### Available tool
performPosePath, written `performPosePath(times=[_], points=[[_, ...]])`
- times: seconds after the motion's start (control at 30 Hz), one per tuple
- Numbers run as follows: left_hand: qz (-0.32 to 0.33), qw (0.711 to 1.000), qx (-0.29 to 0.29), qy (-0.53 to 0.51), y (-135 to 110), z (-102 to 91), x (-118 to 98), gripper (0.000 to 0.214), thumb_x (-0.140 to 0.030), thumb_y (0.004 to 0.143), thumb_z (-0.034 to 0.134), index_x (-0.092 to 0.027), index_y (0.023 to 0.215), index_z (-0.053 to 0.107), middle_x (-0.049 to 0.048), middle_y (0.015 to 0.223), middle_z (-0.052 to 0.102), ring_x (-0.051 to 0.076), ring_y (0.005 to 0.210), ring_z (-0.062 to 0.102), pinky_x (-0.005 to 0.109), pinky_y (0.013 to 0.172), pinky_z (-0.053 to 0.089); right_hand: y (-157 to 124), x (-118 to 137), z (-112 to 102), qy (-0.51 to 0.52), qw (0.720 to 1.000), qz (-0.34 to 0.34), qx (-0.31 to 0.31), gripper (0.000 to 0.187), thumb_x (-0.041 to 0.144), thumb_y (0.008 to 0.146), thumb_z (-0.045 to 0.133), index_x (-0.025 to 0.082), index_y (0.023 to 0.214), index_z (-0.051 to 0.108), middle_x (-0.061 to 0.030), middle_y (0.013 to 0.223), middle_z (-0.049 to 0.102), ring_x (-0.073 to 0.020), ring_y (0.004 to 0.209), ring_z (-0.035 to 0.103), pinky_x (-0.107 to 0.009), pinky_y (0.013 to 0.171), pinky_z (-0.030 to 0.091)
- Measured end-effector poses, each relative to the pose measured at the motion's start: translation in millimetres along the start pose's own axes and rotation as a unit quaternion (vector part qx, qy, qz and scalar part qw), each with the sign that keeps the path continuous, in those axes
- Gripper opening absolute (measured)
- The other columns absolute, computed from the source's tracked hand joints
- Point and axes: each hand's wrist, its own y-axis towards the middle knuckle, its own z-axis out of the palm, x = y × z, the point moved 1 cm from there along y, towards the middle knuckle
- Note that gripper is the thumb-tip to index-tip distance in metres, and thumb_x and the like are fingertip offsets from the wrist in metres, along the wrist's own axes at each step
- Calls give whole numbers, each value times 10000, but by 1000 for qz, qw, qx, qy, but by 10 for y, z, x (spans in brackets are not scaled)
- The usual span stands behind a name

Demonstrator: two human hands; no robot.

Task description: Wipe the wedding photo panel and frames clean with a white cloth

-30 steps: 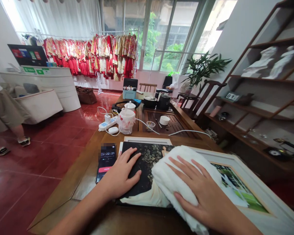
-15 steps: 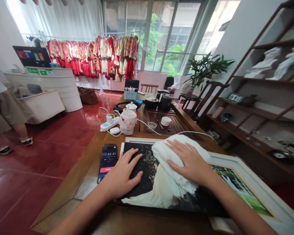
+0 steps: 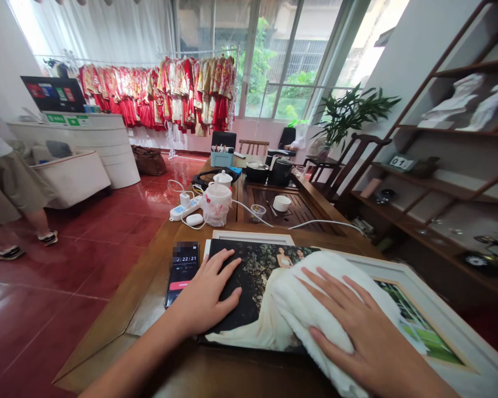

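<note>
- Head view: the right grip (image 3: 357, 320) lies palm down with fingers spread, pressing on a folded white cloth (image 3: 299, 304) rather than pinching it.
- Half a second ago that cloth was farther forward, over the far edge of the dark picture panel (image 3: 249, 276). Now it has come back toward the wearer and to the right, with the right grip on top.
- Two printed figures just beyond the right grip's fingertips have come into sight, while the panel's near right part has gone under the cloth.
- To judge by this shift, the cloth is being rubbed back and forth over the panel, and the wiping looks under way.
- The left grip (image 3: 207, 298) has stayed put, flat with fingers spread on the panel's left end, probably to steady it.
- The panel lies on the desk (image 3: 141, 315) under both grips; its right end is hidden.
- Just left of the left grip lies a phone (image 3: 183, 273); right of the right grip is a framed picture (image 3: 440, 345), partly covered.
- Beyond the left grip, past the panel, stands a cup (image 3: 217, 205).
</note>
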Motion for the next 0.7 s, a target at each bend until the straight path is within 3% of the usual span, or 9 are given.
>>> performPosePath(times=[0.23, 0.4, 0.5, 0.6, 0.7], points=[[-3, 1000, -21, -11, 10, -31, -49, 497, -316, 929, 532, -277, 1412, 419, 55, 1535, 338, 253, 1412, 320, 462, 1174, 283, -5, 2, -7, -9, 1000, -1, 1, 717, 485, 884, 520, 343, 1522, 224, -8, 1530, 365, -335, 1391, 347, -605, 1059, 373], [-41, 992, -114, -18, 62, -154, 30, 403, -298, 969, 449, -254, 1370, 432, 77, 1416, 428, 235, 1316, 430, 402, 1113, 368, -54, -34, 32, -2, 1000, 0, 4, 737, 499, 879, 525, 336, 1526, 212, -23, 1531, 367, -348, 1385, 353, -604, 1046, 389], [-116, 977, -161, 79, 96, -242, 178, 382, -281, 967, 398, -196, 1332, 472, 117, 1265, 505, 273, 1216, 485, 447, 1052, 402, -74, -73, 53, 9, 1000, -1, 3, 735, 509, 875, 530, 343, 1522, 225, -24, 1530, 369, -354, 1385, 351, -614, 1042, 387], [-209, 946, -113, 223, 98, -269, 320, 394, -273, 939, 390, -132, 1273, 543, 169, 1191, 533, 331, 1139, 506, 488, 943, 443, -80, -99, 53, 15, 1000, -2, 3, 726, 522, 874, 528, 349, 1517, 240, -19, 1526, 377, -349, 1386, 352, -613, 1040, 392], [-260, 922, -62, 280, 70, -237, 417, 406, -279, 924, 387, -144, 1263, 564, 168, 1139, 563, 332, 1102, 520, 476, 887, 454, -87, -100, 39, 23, 1000, 2, 1, 707, 518, 870, 536, 343, 1506, 281, -25, 1518, 394, -354, 1382, 356, -609, 1052, 381]])
